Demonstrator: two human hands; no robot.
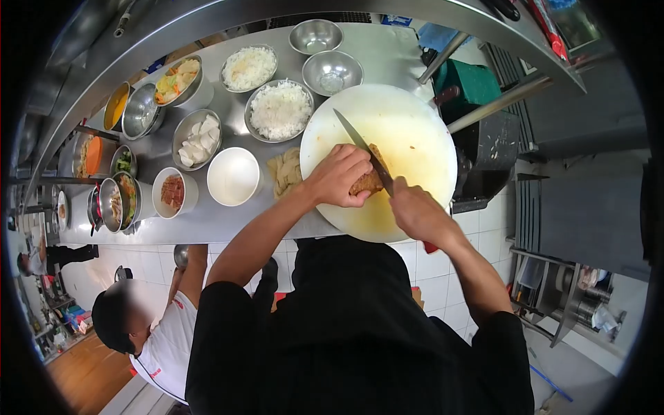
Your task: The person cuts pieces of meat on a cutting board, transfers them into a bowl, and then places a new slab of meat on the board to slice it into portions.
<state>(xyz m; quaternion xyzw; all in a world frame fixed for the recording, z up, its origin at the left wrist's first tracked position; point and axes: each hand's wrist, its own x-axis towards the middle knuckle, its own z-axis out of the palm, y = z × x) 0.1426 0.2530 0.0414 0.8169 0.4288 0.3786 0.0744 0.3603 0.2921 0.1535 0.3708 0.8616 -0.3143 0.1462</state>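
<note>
On a round white cutting board (pixel 418 121) lies a browned piece of what looks like cooked meat (pixel 366 182). My left hand (pixel 340 176) presses on its left side, the fingers curled over it. My right hand (pixel 420 214) grips a knife (pixel 361 142) whose red handle end sticks out below the palm. The blade points to the upper left and lies across the meat, close beside my left fingers. Yellowish juice stains the board around it. Just left of the board sits a pale, folded food item (pixel 284 171) that I cannot make out.
Two bowls of white rice (pixel 281 111) and two metal bowls (pixel 333 72) stand behind the board. Leftward are a white tub (pixel 234 176), a bowl of white chunks (pixel 198 140) and a tub of reddish slices (pixel 172 192). A co-worker (pixel 149 325) is at lower left; a metal shelf rail (pixel 387 8) runs overhead.
</note>
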